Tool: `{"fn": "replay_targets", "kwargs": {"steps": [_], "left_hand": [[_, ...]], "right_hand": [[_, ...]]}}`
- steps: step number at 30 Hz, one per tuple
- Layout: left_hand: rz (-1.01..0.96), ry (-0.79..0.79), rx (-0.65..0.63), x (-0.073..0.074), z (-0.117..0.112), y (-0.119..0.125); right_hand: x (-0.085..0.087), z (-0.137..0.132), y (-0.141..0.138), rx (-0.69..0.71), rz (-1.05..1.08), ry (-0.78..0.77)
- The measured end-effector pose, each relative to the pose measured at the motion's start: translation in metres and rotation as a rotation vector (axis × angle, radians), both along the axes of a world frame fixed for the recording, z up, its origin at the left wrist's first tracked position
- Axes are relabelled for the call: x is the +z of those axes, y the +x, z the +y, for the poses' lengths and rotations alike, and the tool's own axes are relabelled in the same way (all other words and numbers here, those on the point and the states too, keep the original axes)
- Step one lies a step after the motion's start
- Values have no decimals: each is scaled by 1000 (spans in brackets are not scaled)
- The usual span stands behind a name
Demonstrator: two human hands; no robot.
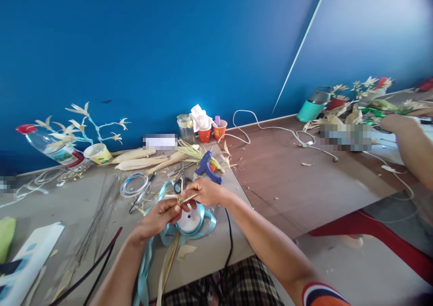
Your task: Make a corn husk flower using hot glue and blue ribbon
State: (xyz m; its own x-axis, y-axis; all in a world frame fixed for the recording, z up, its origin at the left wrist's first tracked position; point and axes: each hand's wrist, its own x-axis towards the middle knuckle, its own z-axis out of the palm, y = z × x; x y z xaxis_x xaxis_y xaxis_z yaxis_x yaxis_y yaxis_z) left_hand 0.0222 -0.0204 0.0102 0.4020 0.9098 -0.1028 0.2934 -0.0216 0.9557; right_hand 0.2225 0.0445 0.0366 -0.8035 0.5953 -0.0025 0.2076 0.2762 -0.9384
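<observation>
In the middle of the head view, my left hand (160,216) and my right hand (205,191) meet, both closed in a pinch. Between their fingertips is a small flower-like piece of pale dried corn husk (190,198) with narrow pointed strips. My fingers hide its centre. Just below lies a spool of light blue ribbon (190,222), and loose ribbon (145,265) trails down past my left wrist. Beyond my fingers are scissors (178,186) and a blue glue gun (207,167). Long husk strips (168,264) hang toward the table's front edge.
Whole corn husks (135,162) lie at the back, near a paper cup (98,153) of husk-flower branches and a tilted plastic bottle (50,146). Thin wires (96,211) and a clear coil (134,185) are leftward. A white cable (280,128) crosses rightward. Another person's arm (411,146) reaches in far right.
</observation>
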Motion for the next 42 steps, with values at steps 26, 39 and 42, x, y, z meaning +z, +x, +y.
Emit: {"fn": "replay_targets", "kwargs": {"steps": [26,39,42], "left_hand": [[-130,-99,-203,7,-10,0],[-215,-163,126,0,-3,-10],[-178,-171,134,2,-3,-8]], "right_hand": [[14,6,28,260,116,-481],[-7,16,5,-394,-326,249],[-17,13,-2,-376,-340,320]]}}
